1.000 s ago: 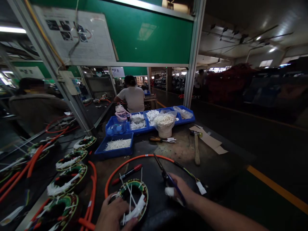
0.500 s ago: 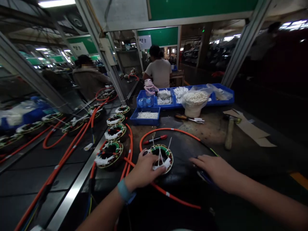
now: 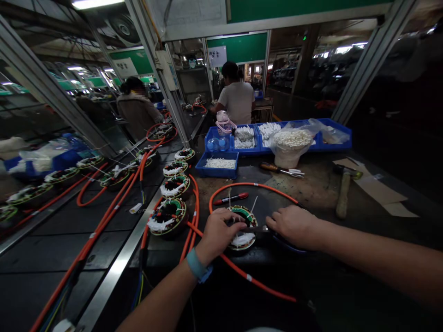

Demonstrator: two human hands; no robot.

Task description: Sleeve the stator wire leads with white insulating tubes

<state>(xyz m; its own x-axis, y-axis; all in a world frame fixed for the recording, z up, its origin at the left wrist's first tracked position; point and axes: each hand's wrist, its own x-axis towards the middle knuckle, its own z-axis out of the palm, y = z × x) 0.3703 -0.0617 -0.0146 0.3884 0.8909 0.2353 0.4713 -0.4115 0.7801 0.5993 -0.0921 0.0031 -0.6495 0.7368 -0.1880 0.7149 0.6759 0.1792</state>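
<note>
Looking down, I see my left hand (image 3: 218, 234) curled around the near-left rim of the wound stator (image 3: 247, 215), which lies on the tabletop (image 3: 311, 189) inside an orange cable (image 3: 256, 185) loop. My right hand (image 3: 296, 226) is closed over blue-handled cutters (image 3: 258, 229), their tip touching the stator.

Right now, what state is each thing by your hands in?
left hand, curled on stator rim.
right hand, closed over blue-handled tool.
stator, flat, white ties sticking up.
red marker, capped, lying flat.
hammer, lying flat, untouched.
plastic bag, open, full of white pieces.
</note>
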